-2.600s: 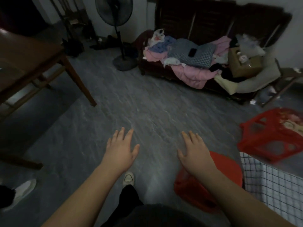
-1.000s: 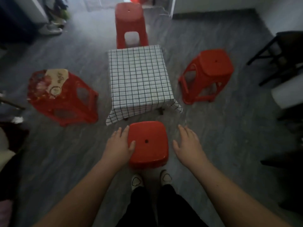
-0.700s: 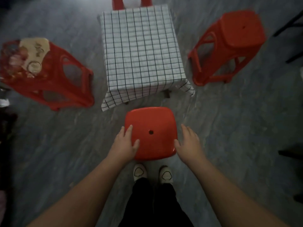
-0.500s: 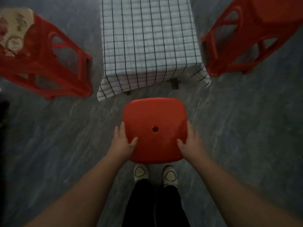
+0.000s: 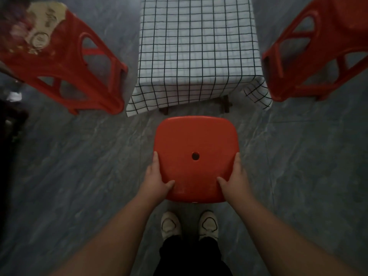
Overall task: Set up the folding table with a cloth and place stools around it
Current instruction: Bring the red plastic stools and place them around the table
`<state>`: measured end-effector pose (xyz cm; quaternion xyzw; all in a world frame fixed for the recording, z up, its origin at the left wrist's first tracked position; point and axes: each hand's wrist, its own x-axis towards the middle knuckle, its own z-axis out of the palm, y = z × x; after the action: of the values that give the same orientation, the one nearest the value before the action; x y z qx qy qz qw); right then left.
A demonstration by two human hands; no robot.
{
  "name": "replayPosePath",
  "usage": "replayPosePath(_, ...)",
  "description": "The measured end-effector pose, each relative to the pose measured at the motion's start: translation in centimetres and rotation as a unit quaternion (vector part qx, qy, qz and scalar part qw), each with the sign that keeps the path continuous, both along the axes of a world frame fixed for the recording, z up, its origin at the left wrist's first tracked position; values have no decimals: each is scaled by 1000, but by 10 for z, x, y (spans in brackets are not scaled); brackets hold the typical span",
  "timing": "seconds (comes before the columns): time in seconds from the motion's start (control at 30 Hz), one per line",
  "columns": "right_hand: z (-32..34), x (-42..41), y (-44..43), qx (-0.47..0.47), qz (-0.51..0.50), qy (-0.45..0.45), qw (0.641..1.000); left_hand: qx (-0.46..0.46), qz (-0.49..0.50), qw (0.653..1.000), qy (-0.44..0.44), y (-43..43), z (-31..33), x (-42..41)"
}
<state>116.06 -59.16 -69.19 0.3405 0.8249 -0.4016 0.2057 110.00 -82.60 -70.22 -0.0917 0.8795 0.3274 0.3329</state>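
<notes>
Grey floor (image 5: 79,166): veined, dim beneath us.
Desk (image 5: 226,103): checked cloth (image 5: 199,46) draped over.
Red stool (image 5: 196,140): glossy holed seat; our left hand (image 5: 156,182) and right hand (image 5: 235,180) grip its sides.

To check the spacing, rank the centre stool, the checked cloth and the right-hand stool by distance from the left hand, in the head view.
1. Centre stool, gripped by the left hand.
2. Checked cloth, straight ahead.
3. Right-hand stool, ahead to the right.
</notes>
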Motion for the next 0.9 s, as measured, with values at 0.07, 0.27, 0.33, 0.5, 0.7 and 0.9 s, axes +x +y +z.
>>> replayPosePath(0.07, 2, 7, 4, 4, 4, -1, 1000, -5, -6, 1000, -1, 2, 2, 11)
replayPosePath(0.27, 3, 46, 0, 20, 11, 0, 1000, -2, -14, 1000, 5, -2, 0, 46)
replayPosePath(0.33, 2, 58, -4, 24, 12, 0, 1000, -2, -19, 1000, 11, -6, -2, 56)
replayPosePath(0.5, 1, 92, -16, 33, 24, -2, 999, -16, -29, 999, 9, -19, -1, 95)
replayPosePath(0.7, 1, 133, -25, 22, 11, -15, 1000, -20, -33, 999, -4, -25, 3, 134)
replayPosePath(0.9, 10, 144, -28, 34, 22, -36, 999, -23, -28, 999, -9, -23, 7, 150)
